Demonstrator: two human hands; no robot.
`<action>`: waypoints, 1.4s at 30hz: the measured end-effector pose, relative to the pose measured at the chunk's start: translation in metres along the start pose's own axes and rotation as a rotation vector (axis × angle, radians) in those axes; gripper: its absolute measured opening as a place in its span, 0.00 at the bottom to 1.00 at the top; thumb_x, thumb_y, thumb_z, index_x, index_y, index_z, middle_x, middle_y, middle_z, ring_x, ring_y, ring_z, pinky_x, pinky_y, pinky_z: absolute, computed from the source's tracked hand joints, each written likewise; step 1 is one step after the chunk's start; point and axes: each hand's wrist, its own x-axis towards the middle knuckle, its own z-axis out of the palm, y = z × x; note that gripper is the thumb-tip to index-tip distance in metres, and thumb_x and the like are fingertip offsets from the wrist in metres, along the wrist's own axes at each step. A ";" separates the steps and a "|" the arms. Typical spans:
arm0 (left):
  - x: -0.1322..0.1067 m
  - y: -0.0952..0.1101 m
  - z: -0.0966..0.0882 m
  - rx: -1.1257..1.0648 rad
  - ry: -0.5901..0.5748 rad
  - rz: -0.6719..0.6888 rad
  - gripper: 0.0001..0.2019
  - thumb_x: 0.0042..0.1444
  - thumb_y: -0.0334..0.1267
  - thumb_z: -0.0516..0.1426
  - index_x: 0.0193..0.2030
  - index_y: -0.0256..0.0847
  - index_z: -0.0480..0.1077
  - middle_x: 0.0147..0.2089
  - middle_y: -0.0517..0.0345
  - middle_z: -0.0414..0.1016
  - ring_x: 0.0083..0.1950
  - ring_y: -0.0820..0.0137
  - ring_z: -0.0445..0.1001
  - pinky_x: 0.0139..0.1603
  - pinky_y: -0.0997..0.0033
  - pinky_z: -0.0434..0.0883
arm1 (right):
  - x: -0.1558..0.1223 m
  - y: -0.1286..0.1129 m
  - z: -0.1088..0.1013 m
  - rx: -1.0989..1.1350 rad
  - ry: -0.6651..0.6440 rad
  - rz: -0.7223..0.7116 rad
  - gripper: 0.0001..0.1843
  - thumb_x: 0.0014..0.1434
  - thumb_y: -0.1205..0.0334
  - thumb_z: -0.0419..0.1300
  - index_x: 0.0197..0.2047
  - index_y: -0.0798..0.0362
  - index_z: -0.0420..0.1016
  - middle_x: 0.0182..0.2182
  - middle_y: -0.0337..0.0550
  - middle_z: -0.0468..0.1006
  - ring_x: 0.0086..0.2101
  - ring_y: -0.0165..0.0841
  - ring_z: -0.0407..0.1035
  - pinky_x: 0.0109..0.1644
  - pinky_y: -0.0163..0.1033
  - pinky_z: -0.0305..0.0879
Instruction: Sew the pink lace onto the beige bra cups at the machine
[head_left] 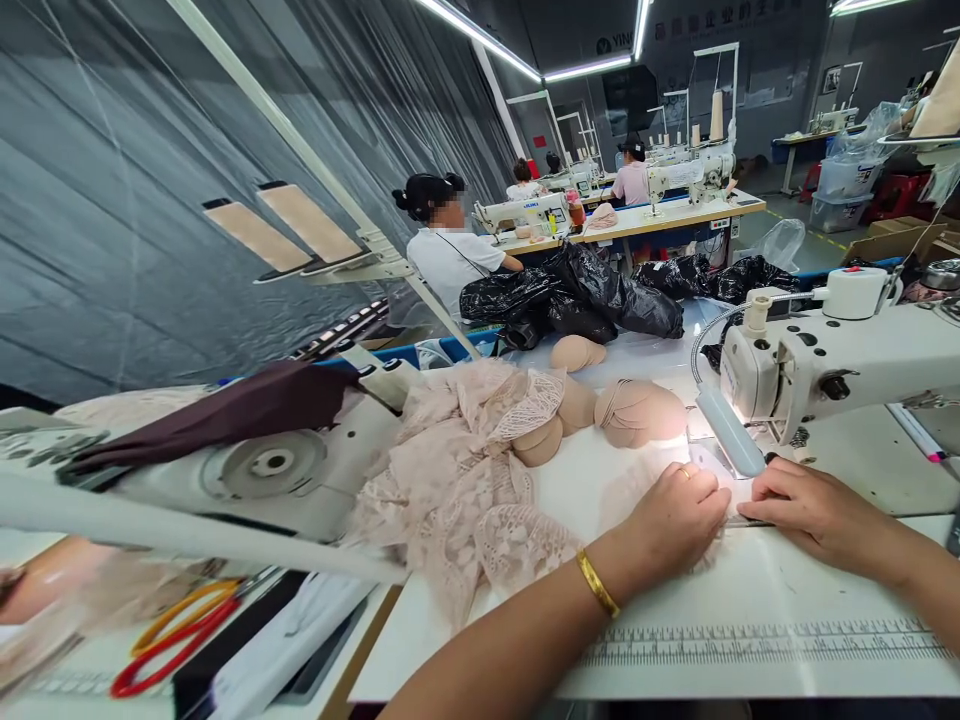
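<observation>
Near the tabletop's (750,590) front edge, your curled left hand (679,515) pinches the lace (525,545), right hand (806,508) flat, fingers together; feed evenly into the machine (825,370).

Two hands, the left hand (675,515) and the right hand (806,510), are lying on one bench (750,590); one bangle (598,583) and one ring (685,473) are showing; two thread cones (311,222) are sitting at left.

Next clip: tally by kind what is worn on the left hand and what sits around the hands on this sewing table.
Gold bangle: 1
Ring on the left hand: 1
Sewing machine: 1
Lace pile: 1
Thread cones: 2
Total: 6
</observation>
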 end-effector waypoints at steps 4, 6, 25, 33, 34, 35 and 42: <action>-0.001 0.002 0.000 -0.014 0.029 -0.010 0.10 0.71 0.35 0.51 0.37 0.39 0.68 0.37 0.55 0.69 0.36 0.66 0.66 0.40 0.63 0.65 | 0.000 -0.001 0.000 0.033 0.007 0.019 0.20 0.73 0.71 0.48 0.55 0.45 0.77 0.42 0.46 0.76 0.41 0.39 0.67 0.42 0.42 0.65; -0.001 0.002 0.001 -0.034 0.051 -0.009 0.10 0.72 0.35 0.50 0.38 0.38 0.68 0.38 0.55 0.70 0.37 0.66 0.66 0.41 0.63 0.65 | 0.001 -0.002 -0.001 0.041 0.014 0.042 0.20 0.72 0.71 0.49 0.56 0.44 0.77 0.41 0.45 0.76 0.41 0.39 0.68 0.42 0.43 0.65; 0.031 -0.047 0.019 -0.111 0.134 0.209 0.14 0.72 0.38 0.51 0.41 0.38 0.76 0.43 0.51 0.79 0.45 0.63 0.74 0.52 0.60 0.69 | 0.009 0.003 0.009 -0.101 0.106 0.237 0.15 0.73 0.65 0.47 0.45 0.47 0.75 0.34 0.42 0.71 0.30 0.36 0.65 0.30 0.41 0.60; 0.037 -0.054 0.016 -0.174 0.095 0.214 0.12 0.71 0.36 0.51 0.44 0.39 0.77 0.48 0.51 0.81 0.47 0.63 0.74 0.55 0.62 0.69 | 0.007 0.004 0.012 -0.116 0.067 0.282 0.15 0.74 0.64 0.45 0.39 0.47 0.69 0.34 0.41 0.68 0.29 0.35 0.63 0.29 0.40 0.58; 0.038 -0.055 0.015 -0.166 0.080 0.204 0.12 0.71 0.36 0.51 0.43 0.39 0.77 0.47 0.51 0.81 0.48 0.63 0.74 0.55 0.62 0.68 | 0.007 0.004 0.013 -0.120 0.068 0.287 0.15 0.74 0.64 0.45 0.37 0.47 0.68 0.33 0.41 0.68 0.29 0.34 0.62 0.29 0.40 0.58; 0.039 -0.055 0.014 -0.155 0.069 0.190 0.12 0.71 0.35 0.52 0.43 0.39 0.77 0.47 0.50 0.81 0.48 0.62 0.73 0.55 0.62 0.68 | 0.006 0.004 0.013 -0.126 0.072 0.289 0.15 0.74 0.64 0.45 0.36 0.48 0.67 0.33 0.41 0.68 0.29 0.34 0.62 0.29 0.40 0.57; 0.042 -0.049 0.018 -0.121 0.040 0.032 0.07 0.66 0.33 0.55 0.44 0.39 0.76 0.45 0.48 0.78 0.49 0.59 0.72 0.55 0.58 0.68 | 0.004 0.008 0.015 -0.109 0.128 0.276 0.13 0.73 0.63 0.47 0.42 0.47 0.73 0.33 0.42 0.70 0.30 0.37 0.65 0.30 0.42 0.61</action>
